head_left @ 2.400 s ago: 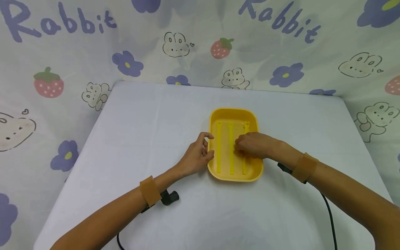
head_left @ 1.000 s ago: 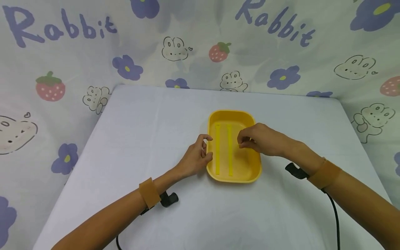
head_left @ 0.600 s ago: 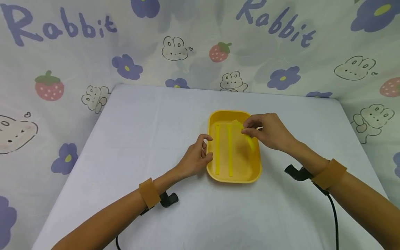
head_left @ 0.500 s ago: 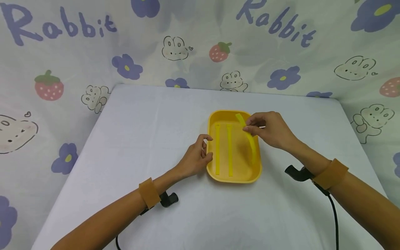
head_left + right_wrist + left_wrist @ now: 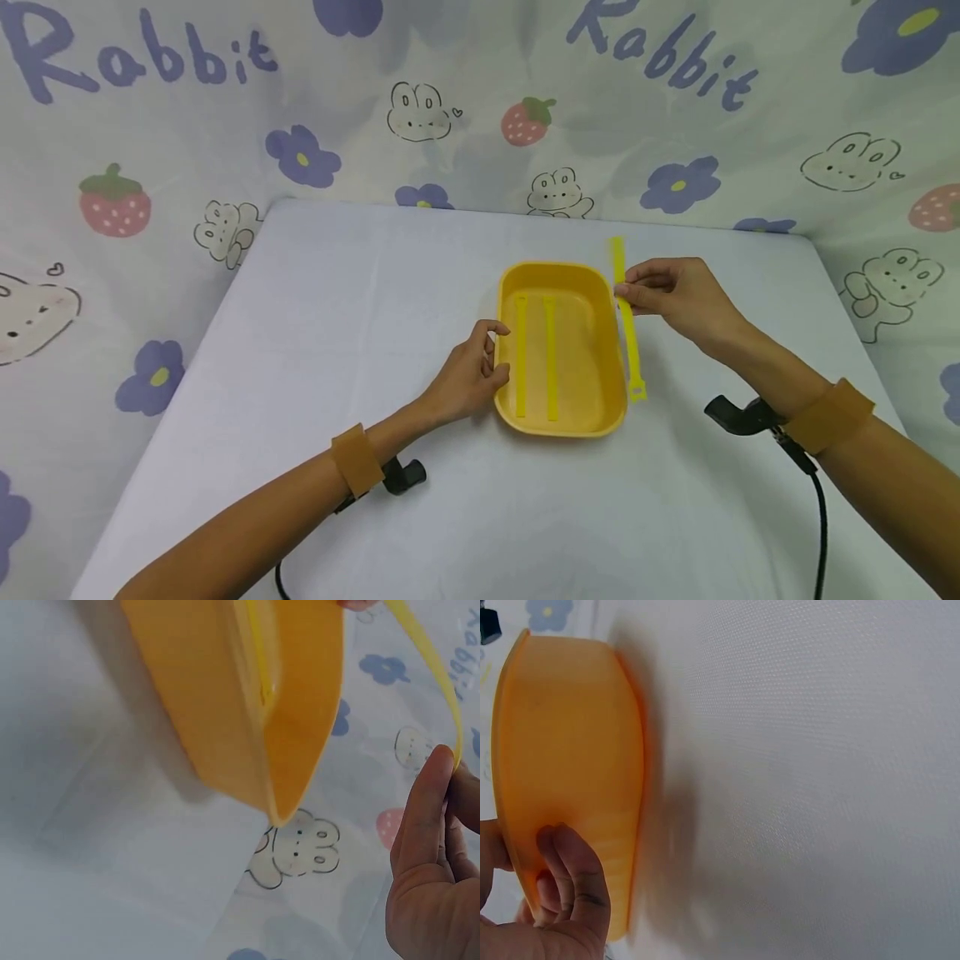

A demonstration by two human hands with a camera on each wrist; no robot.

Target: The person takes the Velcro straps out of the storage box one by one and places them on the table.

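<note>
A yellow, rounded rectangular tray [image 5: 588, 367] stands on the table. My left hand [image 5: 468, 382] grips its left side, with fingertips against the outer wall [image 5: 574, 742] in the left wrist view. Between thumb and fingers my right hand [image 5: 681, 302] pinches a yellow cable strap [image 5: 632, 350], holding it along the outside of the tray's right rim. The strap's slotted head [image 5: 637, 390] hangs at the near end. Inside the tray lie a left strap [image 5: 521, 358] and a middle strap [image 5: 551, 358], side by side and lengthwise.
A white cloth covers the table [image 5: 360, 317]. Behind it hangs a printed curtain [image 5: 465, 58] with rabbits, flowers and strawberries. A black camera with a cable sits at each wrist, the right wrist camera [image 5: 738, 415] standing off the table.
My right hand has lifted the third strap out of the tray and carried it right, past the rim; its slotted head now points toward me. The left hand stays at the tray.
</note>
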